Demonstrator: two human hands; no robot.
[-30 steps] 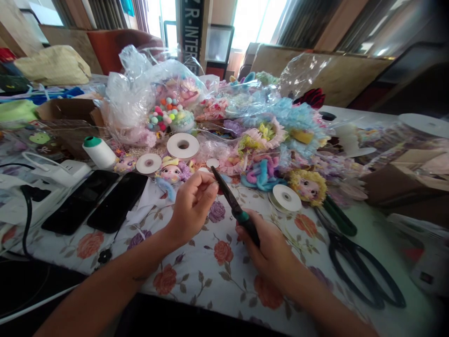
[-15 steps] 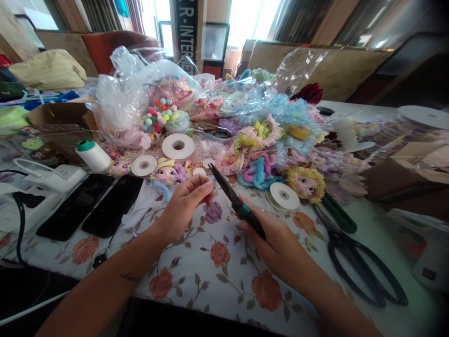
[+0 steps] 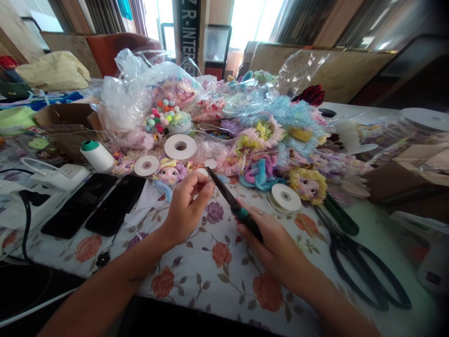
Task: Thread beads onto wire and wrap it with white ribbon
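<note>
My right hand (image 3: 270, 236) grips the green-handled pliers (image 3: 231, 202), whose dark nose points up and left. My left hand (image 3: 187, 206) is pinched shut right at the pliers' tip, holding something too small to make out. Both hands hover over the floral tablecloth (image 3: 217, 267). Just beyond them lie a small doll head with purple hair (image 3: 170, 174) and white ribbon spools (image 3: 181, 147).
Two black phones (image 3: 98, 203) and a white power strip (image 3: 52, 177) lie at the left, with a green-capped thread cone (image 3: 96, 155). Large black scissors (image 3: 365, 267) lie at the right. A heap of plastic bags, pompoms and frilly trims (image 3: 266, 131) fills the back.
My hands have barely shifted. The pliers' tip has come closer to the pinched fingers of my left hand. The view has moved slightly.
</note>
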